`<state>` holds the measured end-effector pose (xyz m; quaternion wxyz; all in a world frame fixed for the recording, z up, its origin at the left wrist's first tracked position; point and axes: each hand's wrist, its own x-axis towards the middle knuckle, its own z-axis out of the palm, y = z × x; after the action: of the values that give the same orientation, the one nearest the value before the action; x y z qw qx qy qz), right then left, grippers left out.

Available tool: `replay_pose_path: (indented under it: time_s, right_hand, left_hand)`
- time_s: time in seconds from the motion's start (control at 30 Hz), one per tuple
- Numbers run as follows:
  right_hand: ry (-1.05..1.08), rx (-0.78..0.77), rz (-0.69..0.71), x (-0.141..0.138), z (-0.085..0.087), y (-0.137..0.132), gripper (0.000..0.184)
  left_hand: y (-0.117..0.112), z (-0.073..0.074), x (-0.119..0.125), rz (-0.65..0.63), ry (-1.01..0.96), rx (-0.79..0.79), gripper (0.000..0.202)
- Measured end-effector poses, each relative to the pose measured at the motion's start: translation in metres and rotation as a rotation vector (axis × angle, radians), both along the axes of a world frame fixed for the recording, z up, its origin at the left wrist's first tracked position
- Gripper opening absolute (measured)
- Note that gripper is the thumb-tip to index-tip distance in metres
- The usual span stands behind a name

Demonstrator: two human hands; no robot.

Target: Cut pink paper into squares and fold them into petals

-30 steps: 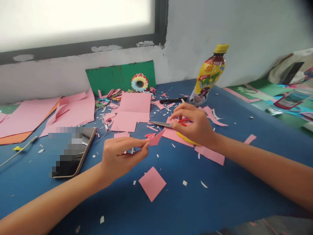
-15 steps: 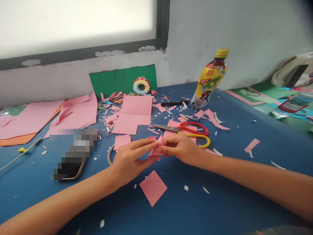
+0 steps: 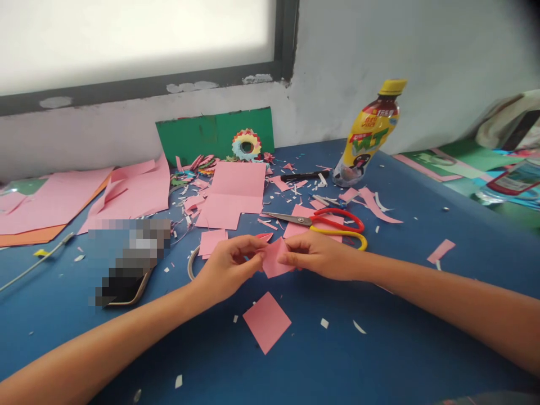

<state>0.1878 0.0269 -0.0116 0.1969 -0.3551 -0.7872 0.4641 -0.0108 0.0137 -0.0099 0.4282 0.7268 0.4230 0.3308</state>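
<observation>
A small pink paper (image 3: 274,259), creased and partly opened out, is held up between my two hands above the blue table. My left hand (image 3: 230,261) pinches its left edge between thumb and fingers. At its right side, my right hand (image 3: 314,254) grips the sheet the same way. Below them a flat pink paper square (image 3: 267,323) lies turned cornerwise on the table. Just behind my right hand rest scissors (image 3: 314,220) with one red and one yellow handle. A small pile of pink squares (image 3: 212,242) lies beyond my left hand.
A phone (image 3: 130,275), partly pixelated, lies at left near a cable (image 3: 37,263). Larger pink sheets (image 3: 139,194) and a notched pink sheet (image 3: 236,188) lie farther back. A yellow-capped bottle (image 3: 367,138), black pen (image 3: 304,175), paper ring (image 3: 246,145) and green card (image 3: 198,138) stand or lie behind.
The pink paper has gone from a narrow folded shape to a wider, opened one. My left fingers, stretched out along it before, now pinch its edge. The view has shifted slightly.
</observation>
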Motion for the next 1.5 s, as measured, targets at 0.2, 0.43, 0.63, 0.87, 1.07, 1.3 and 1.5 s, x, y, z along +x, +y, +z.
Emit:
replay_pose_path:
  time_s: [0.2,0.43,0.63,0.87,1.07,1.3,1.5]
  right_hand:
    - [-0.33,0.21,-0.072,-0.001,0.0,-0.004,0.033]
    - [-0.26,0.597,-0.077,-0.004,-0.007,-0.004,0.027]
    - [-0.181,0.768,0.03,0.0,-0.015,0.003,0.013]
    - [-0.104,0.799,0.003,0.0,-0.02,-0.001,0.012]
    - [-0.087,0.534,-0.166,-0.009,-0.016,-0.002,0.005]
    - [-0.086,0.836,0.035,0.002,-0.021,0.002,0.013]
    - [-0.186,1.071,0.222,0.009,-0.016,0.006,0.023]
  left_hand:
    - [0.0,-0.007,-0.001,-0.075,0.324,0.239,0.018]
    - [0.001,-0.012,-0.003,-0.066,0.458,0.351,0.008]
    - [0.004,-0.015,-0.006,-0.102,0.421,0.342,0.015]
    - [0.006,-0.017,-0.009,-0.15,0.409,0.399,0.018]
    - [0.005,-0.015,-0.008,-0.157,0.431,0.43,0.015]
    - [0.011,-0.014,-0.01,-0.184,0.46,0.42,0.017]
    - [0.016,-0.008,-0.016,-0.394,0.543,0.548,0.021]
